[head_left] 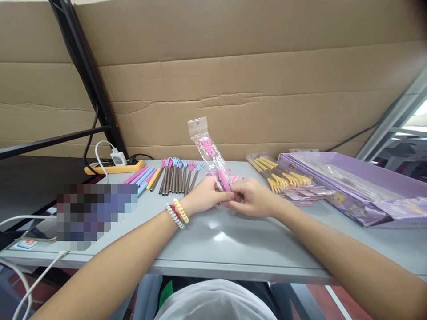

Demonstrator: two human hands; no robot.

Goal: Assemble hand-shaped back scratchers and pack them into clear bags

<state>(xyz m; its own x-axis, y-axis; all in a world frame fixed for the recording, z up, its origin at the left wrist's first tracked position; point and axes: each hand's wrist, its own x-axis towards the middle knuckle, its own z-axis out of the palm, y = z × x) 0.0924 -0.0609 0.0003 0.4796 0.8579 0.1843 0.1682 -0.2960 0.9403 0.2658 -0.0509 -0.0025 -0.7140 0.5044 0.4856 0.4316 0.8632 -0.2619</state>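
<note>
A pink back scratcher (221, 174) with a small hand-shaped head stands tilted inside a clear plastic bag (199, 130). My left hand (209, 194) is closed around the bag's lower part. Beside it, my right hand (255, 197) pinches the bottom end, its fingers touching those of the left. Behind my left hand lies a row of metal back scratcher rods (173, 178) with pink, purple and blue hand-shaped heads. Coloured handles (142, 177) in pink, blue, purple and yellow lie left of them. Right of my hands are several bagged yellow back scratchers (283, 173).
An open purple box (353, 189) with plastic packaging in it sits at the right. A yellow power strip (115, 167) with a white charger (118, 157) is at the back left. White cables run along the left edge. A cardboard wall (233, 80) backs the grey table (233, 249).
</note>
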